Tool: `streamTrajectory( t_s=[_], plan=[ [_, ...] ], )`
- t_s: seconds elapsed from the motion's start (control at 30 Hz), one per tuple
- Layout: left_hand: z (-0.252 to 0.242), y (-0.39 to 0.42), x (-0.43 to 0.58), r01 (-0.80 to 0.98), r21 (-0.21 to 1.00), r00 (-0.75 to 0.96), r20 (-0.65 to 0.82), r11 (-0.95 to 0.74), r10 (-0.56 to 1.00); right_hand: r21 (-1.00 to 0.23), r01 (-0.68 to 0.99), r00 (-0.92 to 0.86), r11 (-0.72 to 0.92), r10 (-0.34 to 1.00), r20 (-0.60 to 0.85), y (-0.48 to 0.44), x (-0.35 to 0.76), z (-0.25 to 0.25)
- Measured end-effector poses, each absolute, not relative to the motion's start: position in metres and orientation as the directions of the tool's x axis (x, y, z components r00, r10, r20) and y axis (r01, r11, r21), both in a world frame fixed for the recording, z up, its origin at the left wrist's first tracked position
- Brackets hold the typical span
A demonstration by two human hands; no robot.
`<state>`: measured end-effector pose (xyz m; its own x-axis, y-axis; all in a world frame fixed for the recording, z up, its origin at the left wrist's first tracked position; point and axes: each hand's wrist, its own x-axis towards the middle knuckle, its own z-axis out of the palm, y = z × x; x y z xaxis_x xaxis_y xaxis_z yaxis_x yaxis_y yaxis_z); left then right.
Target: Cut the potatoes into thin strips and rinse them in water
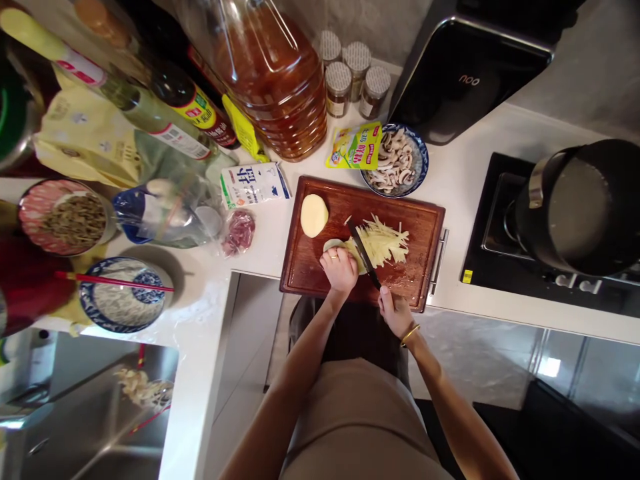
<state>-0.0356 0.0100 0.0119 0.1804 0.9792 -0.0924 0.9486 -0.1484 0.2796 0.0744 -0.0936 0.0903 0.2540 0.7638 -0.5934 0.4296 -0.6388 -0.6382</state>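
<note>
The right hand (396, 313) gripped the knife (364, 252); the left hand (340, 268) pressed potato (330, 245) near the board's (300, 265) front edge. Shreds (385, 241) were done; a piece (314, 215) by the back-left corner was uncut.

Pale potato strips (387, 241) on brown board (306, 272), black knife (365, 253) slanted alongside, potato piece (315, 215) apart

On the tabletop (195, 280), a patterned bowl (423, 163) was filled with sliced mushrooms (399, 165) and partly overlapped by a yellow-green packet (355, 147). 4 small lidded jars (339, 90) were grouped between a large bottle of amber liquid (280, 87) and a black appliance (470, 80). Red chopsticks (115, 281) were laid across a blue-and-white bowl (125, 327). A dark pot (535, 230) was set on the black stove (500, 267); pale scraps (143, 389) were left in the sink (100, 437).
</note>
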Motion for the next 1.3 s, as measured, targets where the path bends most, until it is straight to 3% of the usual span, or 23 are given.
streamTrajectory(
  t_s=[0.77, 1.3],
  plan=[
    [0.012, 0.011, -0.035, 0.941, 0.309, 0.190, -0.158, -0.134, 0.969, -0.622, 0.387, 0.256, -0.680, 0.728, -0.636, -0.096, 0.077, 0.097],
    [0.012, 0.011, -0.034, 0.948, 0.284, 0.192, -0.154, -0.143, 0.969, -0.569, 0.536, 0.273, -0.624, 0.766, -0.583, -0.097, 0.073, 0.098]
  ],
)
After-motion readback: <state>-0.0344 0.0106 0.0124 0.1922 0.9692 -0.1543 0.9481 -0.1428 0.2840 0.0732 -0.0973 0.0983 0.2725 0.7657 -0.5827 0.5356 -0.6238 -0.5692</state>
